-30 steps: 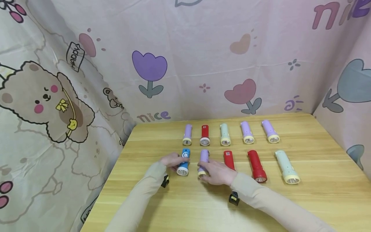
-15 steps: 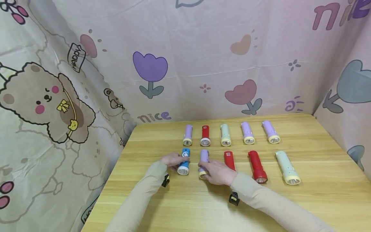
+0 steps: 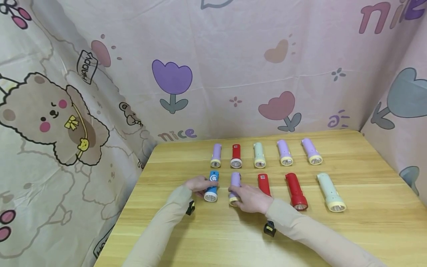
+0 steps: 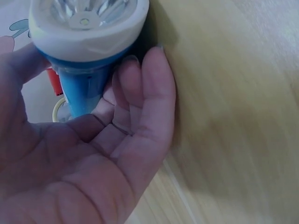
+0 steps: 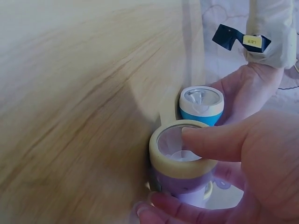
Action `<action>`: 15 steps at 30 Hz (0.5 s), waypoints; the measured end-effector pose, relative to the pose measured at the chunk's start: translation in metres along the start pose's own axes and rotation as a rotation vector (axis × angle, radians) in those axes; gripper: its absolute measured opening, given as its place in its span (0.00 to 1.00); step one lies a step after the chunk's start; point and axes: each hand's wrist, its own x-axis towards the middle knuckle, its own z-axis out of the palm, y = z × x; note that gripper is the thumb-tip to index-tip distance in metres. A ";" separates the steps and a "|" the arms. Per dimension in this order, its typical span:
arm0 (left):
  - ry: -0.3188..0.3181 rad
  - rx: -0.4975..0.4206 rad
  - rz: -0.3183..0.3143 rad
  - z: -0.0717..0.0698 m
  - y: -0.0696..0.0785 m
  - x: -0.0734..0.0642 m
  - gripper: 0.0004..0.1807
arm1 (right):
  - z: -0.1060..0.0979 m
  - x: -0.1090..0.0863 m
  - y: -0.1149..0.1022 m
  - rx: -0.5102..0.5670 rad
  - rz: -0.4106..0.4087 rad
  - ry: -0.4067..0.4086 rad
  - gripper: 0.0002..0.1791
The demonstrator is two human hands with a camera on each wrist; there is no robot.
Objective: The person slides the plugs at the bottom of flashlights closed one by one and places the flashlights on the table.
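Note:
In the head view my left hand (image 3: 197,184) holds a blue flashlight (image 3: 212,190) with a white head, at the left end of the front row. The left wrist view shows its fingers curled along one side of the blue flashlight (image 4: 81,88) and the thumb on the other. Just right of it, my right hand (image 3: 252,199) grips a purple flashlight (image 3: 235,179) with a cream rim. Seen from the right wrist, the thumb lies over the lens of the purple flashlight (image 5: 175,168), fingers at its far side. Both flashlights lie with lenses toward me.
Farther right in the front row lie a red flashlight (image 3: 263,181), partly behind my right hand, another red one (image 3: 295,190) and a mint one (image 3: 329,191). A back row of several flashlights spans the wooden table (image 3: 213,237). Printed cloth (image 3: 217,55) hangs behind.

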 end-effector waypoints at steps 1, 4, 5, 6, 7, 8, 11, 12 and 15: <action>-0.002 -0.007 0.000 0.000 0.000 0.000 0.29 | -0.001 0.000 0.000 0.000 -0.001 -0.001 0.23; -0.010 -0.026 0.017 -0.001 0.002 0.001 0.31 | -0.002 -0.002 0.001 0.006 0.002 0.001 0.24; -0.013 -0.029 0.025 -0.001 0.002 0.001 0.32 | -0.003 -0.002 0.001 0.010 0.005 -0.001 0.25; -0.015 -0.029 0.033 -0.001 0.002 0.002 0.33 | -0.003 -0.003 0.001 0.012 0.008 -0.002 0.26; -0.018 -0.022 0.043 -0.002 0.002 0.002 0.35 | -0.004 -0.004 0.001 0.015 0.011 -0.004 0.27; -0.019 -0.020 0.048 -0.002 0.003 0.002 0.36 | -0.005 -0.004 0.001 0.019 0.014 -0.007 0.28; -0.007 -0.017 0.053 -0.002 0.001 0.002 0.38 | -0.006 -0.006 0.001 0.020 0.024 -0.013 0.30; -0.001 -0.025 0.050 -0.002 0.000 0.003 0.38 | -0.007 -0.007 0.001 0.020 0.026 -0.010 0.30; 0.005 -0.082 0.029 -0.001 -0.007 0.005 0.38 | -0.012 -0.010 0.003 0.027 0.036 0.017 0.32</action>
